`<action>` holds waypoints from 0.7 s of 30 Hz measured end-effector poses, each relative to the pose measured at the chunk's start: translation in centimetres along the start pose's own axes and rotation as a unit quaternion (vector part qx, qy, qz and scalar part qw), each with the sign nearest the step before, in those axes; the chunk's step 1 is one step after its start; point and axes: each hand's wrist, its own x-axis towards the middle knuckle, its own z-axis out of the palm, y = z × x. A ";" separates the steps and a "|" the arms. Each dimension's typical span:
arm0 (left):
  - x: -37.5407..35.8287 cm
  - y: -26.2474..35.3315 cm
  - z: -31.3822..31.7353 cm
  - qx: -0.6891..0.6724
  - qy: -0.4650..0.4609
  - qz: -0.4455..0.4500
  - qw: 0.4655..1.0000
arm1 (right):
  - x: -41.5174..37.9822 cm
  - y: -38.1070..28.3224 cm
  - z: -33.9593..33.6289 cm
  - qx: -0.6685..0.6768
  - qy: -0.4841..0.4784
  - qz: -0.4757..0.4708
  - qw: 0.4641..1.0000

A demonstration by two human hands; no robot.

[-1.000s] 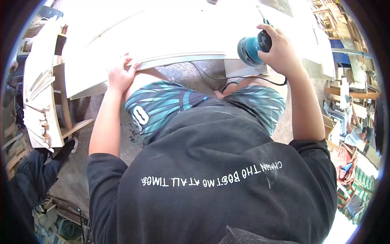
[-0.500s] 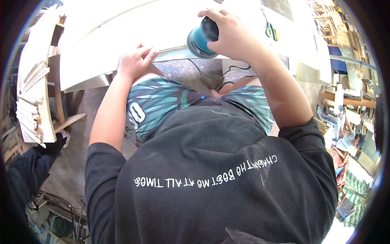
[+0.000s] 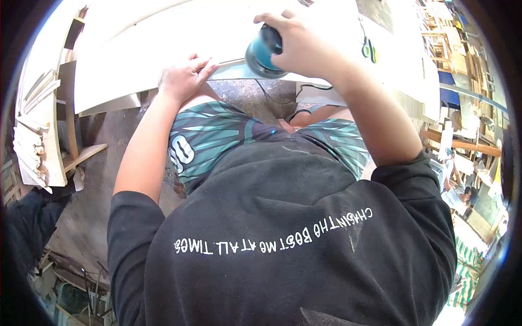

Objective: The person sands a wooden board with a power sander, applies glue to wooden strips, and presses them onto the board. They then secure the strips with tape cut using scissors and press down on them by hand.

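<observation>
My right hand [image 3: 307, 46] is wrapped round the black top of a teal orbital sander [image 3: 262, 54]. The sander is tilted, its round pad against a narrow pale wooden strip [image 3: 231, 71] at the near edge of the white work table [image 3: 125, 70]. To the left, my left hand [image 3: 187, 77] is closed on the end of that strip, thumb and fingers pressed together. Glare washes out much of the tabletop, and the underside of the pad is hidden.
Scissors with green and black handles [image 3: 369, 50] lie on the table, right of the sander. A dark cord [image 3: 277, 99] hangs below the table edge. Several wooden strips [image 3: 30, 146] are stacked at the left. Another person [image 3: 459, 193] is at the far right, among wood pieces.
My right hand and the sander have shifted slightly left along the strip. My left hand stays closed at the strip's end. The whole view has turned a little.
</observation>
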 end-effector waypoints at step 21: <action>0.1 0.3 0.0 -0.054 0.032 0.019 0.998 | 3.0 0.5 -1.7 0.027 -0.018 0.055 0.998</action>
